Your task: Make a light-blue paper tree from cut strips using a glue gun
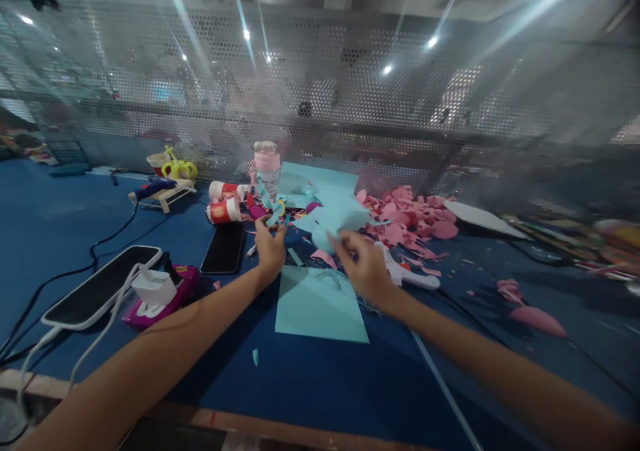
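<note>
My right hand [367, 267] is closed, its fingers pinching the lower edge of a light teal sheet of paper [343, 207] with irregular cut edges. The sheet is raised and partly blurred. To its left, my left hand [271, 247] has its thumb and fingers curled around thin teal paper scraps [274, 214]. Below both hands, a flat teal square of paper [320, 311] lies on the blue table, with a loop of thin wire or thread [329, 277] on it. A white glue gun [410, 276] rests beside my right wrist, partly hidden by it.
Pink paper petals [410, 217] are heaped at the back right. Left of my hands lie a black phone [223, 247], red-and-white paper cups [225, 209] and a purple power socket [163, 297] with cables. A clear bottle [267, 167] stands behind, before a perforated metal screen [200, 91].
</note>
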`<state>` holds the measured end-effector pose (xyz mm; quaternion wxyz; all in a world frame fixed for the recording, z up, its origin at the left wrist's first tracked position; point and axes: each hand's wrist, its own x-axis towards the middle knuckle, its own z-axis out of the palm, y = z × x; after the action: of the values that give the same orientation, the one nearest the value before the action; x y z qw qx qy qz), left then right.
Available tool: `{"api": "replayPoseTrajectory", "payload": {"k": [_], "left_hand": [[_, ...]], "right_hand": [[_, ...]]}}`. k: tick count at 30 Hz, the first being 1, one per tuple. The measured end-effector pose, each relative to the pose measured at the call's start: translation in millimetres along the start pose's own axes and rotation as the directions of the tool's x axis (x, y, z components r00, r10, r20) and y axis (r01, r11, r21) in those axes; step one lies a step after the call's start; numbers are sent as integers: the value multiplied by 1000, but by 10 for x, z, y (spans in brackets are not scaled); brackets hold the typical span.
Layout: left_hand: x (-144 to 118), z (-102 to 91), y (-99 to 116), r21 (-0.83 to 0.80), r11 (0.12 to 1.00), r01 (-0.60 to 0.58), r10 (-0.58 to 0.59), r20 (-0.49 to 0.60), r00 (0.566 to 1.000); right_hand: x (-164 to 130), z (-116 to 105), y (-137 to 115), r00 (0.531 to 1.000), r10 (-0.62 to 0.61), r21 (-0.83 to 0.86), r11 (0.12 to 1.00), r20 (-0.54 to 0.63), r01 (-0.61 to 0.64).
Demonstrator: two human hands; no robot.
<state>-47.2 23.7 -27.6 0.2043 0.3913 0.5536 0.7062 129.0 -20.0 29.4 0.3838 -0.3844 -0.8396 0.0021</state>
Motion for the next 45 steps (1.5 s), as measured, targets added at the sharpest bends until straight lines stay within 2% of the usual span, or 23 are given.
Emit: {"api": "replayPoseTrajectory", "payload": {"k": [1, 2, 4, 6, 8, 10, 16, 21, 24, 27, 29, 30, 33, 35, 37, 38, 40, 41, 43, 44, 45], "left_hand": [[-12, 8, 12, -4, 1000, -9, 9, 6, 1000], [-29, 15, 31, -8, 1000, -19, 20, 15, 1000], [-73, 23, 84, -20, 999, -42, 43, 40, 998], [-109, 20, 137, -35, 998, -56, 59, 72, 996], [-122, 6, 174, -50, 996, -72, 77, 89, 993], [-111, -13, 198, -65, 993, -97, 102, 82, 991], [-64, -53, 279, -139, 982, -128, 137, 61, 989], [-61, -63, 327, -165, 978, -126, 138, 62, 988], [-64, -69, 320, -175, 977, -121, 139, 91, 986], [-82, -72, 296, -180, 978, -105, 131, 135, 982], [-106, -64, 269, -157, 984, -79, 106, 172, 979], [-121, -55, 252, -141, 988, -59, 86, 198, 976], [-176, -12, 194, -103, 995, 9, 21, 292, 956], [-214, 16, 165, -97, 994, 55, -18, 349, 937], [-249, 34, 154, -102, 991, 88, -39, 407, 913], [-265, 38, 157, -108, 989, 100, -43, 438, 898], [-296, 41, 175, -125, 984, 125, -47, 494, 868], [-311, 41, 187, -134, 981, 144, -55, 515, 856], [-342, 42, 211, -156, 968, 197, -81, 549, 832], [-359, 43, 221, -165, 962, 220, -91, 564, 821], [-376, 44, 228, -169, 958, 232, -94, 577, 811]], "right_hand": [[-223, -66, -105, 985, -143, 19, 990, 94, 142], [-424, -116, -204, 946, -264, 51, 965, 189, 259], [-703, -166, -362, 849, -363, 139, 932, 383, 336], [-786, -159, -445, 810, -291, 183, 956, 510, 228], [-720, -114, -444, 786, -209, 213, 972, 582, 100], [-597, -41, -380, 782, -159, 239, 971, 603, 13], [-327, 272, -82, 846, -43, 243, 964, 532, -104], [-74, 504, 95, 859, 30, 192, 970, 512, -148], [71, 544, 169, 878, 52, 180, 971, 476, -155], [89, 420, 225, 914, -27, 182, 982, 406, -52], [9, 258, 246, 939, -157, 142, 983, 306, 118], [-53, 168, 249, 929, -230, 109, 972, 289, 207], [-265, -77, 217, 820, -429, 47, 894, 380, 446], [-366, -205, 172, 768, -453, 25, 867, 452, 497], [-397, -330, 144, 732, -456, 51, 863, 506, 502], [-387, -402, 150, 737, -443, 60, 873, 510, 483], [-342, -573, 232, 801, -369, 48, 918, 471, 395], [-320, -667, 311, 845, -297, 5, 944, 445, 329], [-307, -840, 533, 891, -127, -145, 967, 435, 209], [-321, -905, 659, 909, -43, -239, 959, 414, 154], [-347, -948, 783, 889, 25, -303, 944, 456, 130]]}}
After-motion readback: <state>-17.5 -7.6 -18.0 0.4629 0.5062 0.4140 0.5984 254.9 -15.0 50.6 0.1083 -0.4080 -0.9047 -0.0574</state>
